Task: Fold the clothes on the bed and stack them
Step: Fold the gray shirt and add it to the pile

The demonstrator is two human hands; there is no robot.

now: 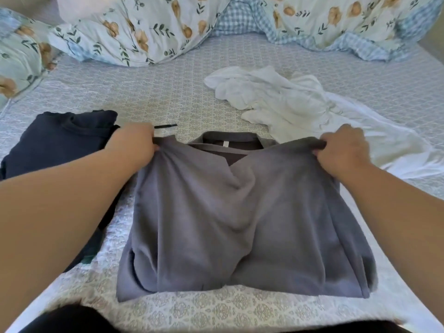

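A grey shirt (240, 219) lies on the bed in front of me, its lower part doubled over toward the collar. My left hand (134, 145) pinches the folded edge at its left corner. My right hand (343, 150) pinches the same edge at its right corner. The collar with a small white label shows just beyond the fold. A folded dark navy garment (55, 143) sits to the left, partly under my left forearm. White clothes (293, 106) lie crumpled at the right, spreading toward the bed's right side.
A floral and blue-checked duvet (149, 27) is bunched along the far side of the patterned grey sheet (168, 92). A thin black strap (165, 126) lies just beyond my left hand. A floral pillow (19, 56) sits at far left.
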